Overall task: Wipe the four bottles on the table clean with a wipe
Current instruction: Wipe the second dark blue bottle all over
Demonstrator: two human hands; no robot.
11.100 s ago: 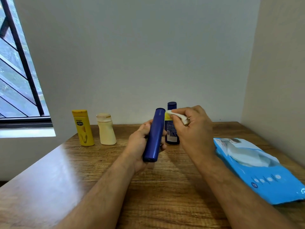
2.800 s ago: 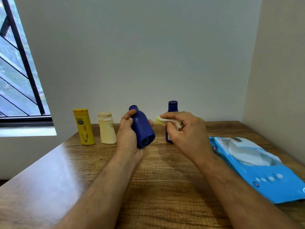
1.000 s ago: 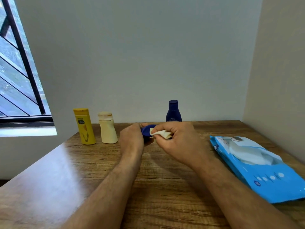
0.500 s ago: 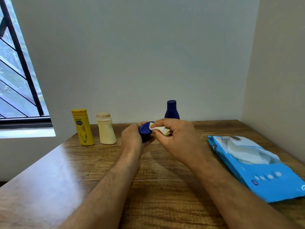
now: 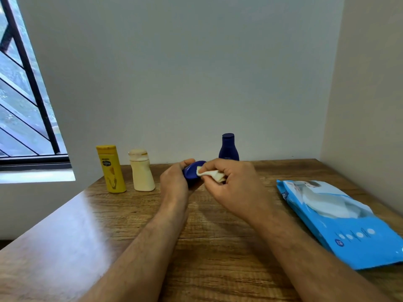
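Left hand grips dark blue plastic bottle; right hand pinches cream folded wipe on its end. Wet plastic may slip from the grip onto the wooden surface.

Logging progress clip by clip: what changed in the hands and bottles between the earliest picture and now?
The left hand has tipped the dark blue bottle from upright in the air to low near the table, its end facing the camera. The right hand, still pinching the wipe, followed down and now rubs that end. The yellow bottle, cream bottle, navy bottle and wipes pack stayed put.
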